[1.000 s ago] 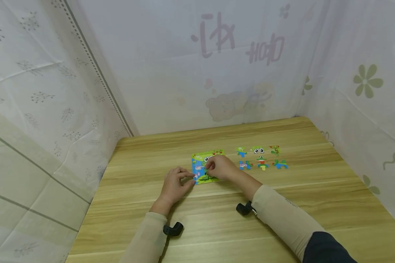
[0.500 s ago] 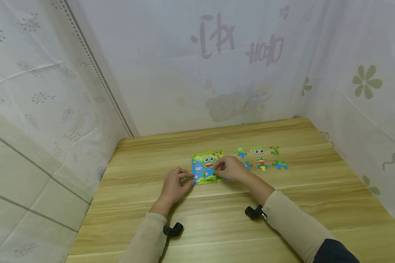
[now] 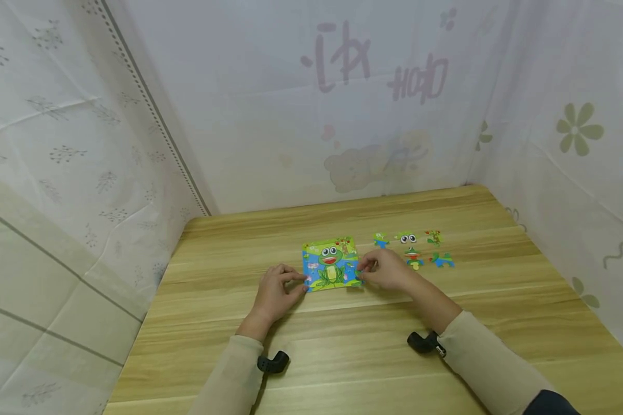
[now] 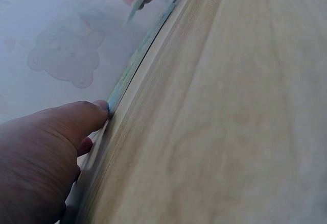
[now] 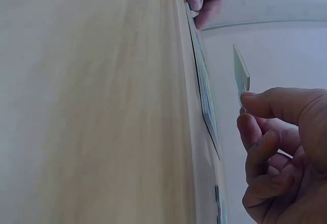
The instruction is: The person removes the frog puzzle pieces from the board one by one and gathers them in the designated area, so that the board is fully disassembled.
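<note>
A small frog jigsaw board (image 3: 332, 273) lies on the wooden table, with a green frog on blue and green. My left hand (image 3: 279, 291) rests at its left edge, fingertips and thumb touching the lower left corner; in the left wrist view the thumb (image 4: 84, 118) presses that edge. With thumb and fingers, my right hand (image 3: 386, 268) pinches a puzzle piece (image 5: 241, 70) raised at the board's right edge. In the right wrist view the piece stands nearly on edge, apart from the board; its printed face is mostly hidden.
Right of the board lie loose puzzle pieces: one with frog eyes (image 3: 408, 237), a frog-mouth piece (image 3: 412, 258), a blue-green piece (image 3: 381, 240), a tree piece (image 3: 434, 237) and another blue one (image 3: 443, 260). A patterned curtain (image 3: 291, 104) stands behind the table (image 3: 342, 357).
My right hand has moved right, from over the board's middle to its right edge, carrying the pinched puzzle piece and uncovering the frog picture. The left hand has stayed in place.
</note>
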The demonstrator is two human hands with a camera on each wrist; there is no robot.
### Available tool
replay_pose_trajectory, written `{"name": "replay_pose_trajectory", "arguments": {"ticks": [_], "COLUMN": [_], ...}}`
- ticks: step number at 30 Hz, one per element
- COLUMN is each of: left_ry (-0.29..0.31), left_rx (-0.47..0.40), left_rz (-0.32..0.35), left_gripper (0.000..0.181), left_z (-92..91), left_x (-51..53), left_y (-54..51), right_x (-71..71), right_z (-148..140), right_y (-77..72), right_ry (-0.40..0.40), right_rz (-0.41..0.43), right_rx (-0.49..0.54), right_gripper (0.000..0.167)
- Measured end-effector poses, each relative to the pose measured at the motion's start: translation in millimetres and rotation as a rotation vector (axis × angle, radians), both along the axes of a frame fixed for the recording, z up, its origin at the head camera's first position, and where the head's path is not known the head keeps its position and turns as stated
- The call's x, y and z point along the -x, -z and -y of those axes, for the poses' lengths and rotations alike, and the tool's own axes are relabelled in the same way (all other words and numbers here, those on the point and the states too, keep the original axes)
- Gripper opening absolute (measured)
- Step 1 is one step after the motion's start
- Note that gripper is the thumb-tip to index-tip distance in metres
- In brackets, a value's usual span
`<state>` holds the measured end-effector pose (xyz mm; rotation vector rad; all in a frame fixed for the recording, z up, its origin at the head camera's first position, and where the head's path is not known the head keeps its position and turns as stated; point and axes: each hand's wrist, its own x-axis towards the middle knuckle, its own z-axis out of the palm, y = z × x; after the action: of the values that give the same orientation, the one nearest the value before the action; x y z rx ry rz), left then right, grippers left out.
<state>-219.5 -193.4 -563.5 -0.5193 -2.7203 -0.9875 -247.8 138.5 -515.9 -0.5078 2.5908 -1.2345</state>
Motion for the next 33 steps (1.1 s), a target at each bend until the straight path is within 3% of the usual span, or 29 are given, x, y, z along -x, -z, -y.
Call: {"name": "replay_pose_trajectory", "arguments": {"ticks": [11,22,33], "left_ry": [-0.005,0.006,0.007], "left_rx": [0.003,-0.012,-0.011], "left_rz": [0.001,-0.015,-0.006], "left_gripper": [0.018,0.017,0.018], "left_z": [-0.2,-1.1,-0.2], "left_x": [-0.4,0.2,-0.7], "left_y": [-0.6,1.9,-0.3], "right_x": [-9.4,-18.6,-23.7], "right_z": [-31.1,-58.8,-67.9], "right_y": [2.8,6.4,15.1], "right_ry": [0.005,0.055,0.040], "right_rz": [-0.006,0.020,0.051], "right_rx": [0.017,-0.049,-0.028], "right_gripper": [0.006,0.009,0.010]}}
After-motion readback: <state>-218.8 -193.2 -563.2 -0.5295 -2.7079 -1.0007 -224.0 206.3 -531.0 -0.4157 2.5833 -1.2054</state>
